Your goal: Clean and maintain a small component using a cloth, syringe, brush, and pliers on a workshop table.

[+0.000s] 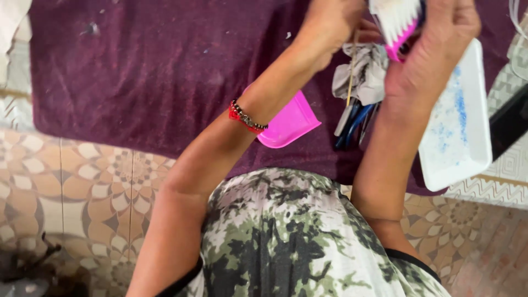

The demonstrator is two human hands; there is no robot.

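Your right hand (434, 49) grips pink brush (399, 25), white bristles facing left. Left hand (330, 27) closed, seemingly pinching thin stick (352, 71) just beside brush. Keep both steady over tray (467, 137) below right hand. Scoop (289, 124) lies under left wrist; pliers (355, 124) between hands.

From my feed, the right hand (434, 49) grips a pink brush (399, 25) with white bristles, the left hand (330, 27) close beside it. Under them on the maroon cloth (143, 71): a pink scoop (289, 124), crumpled grey rag (366, 71), blue-handled tools (355, 124), and a white tray (459, 126) dusted blue.
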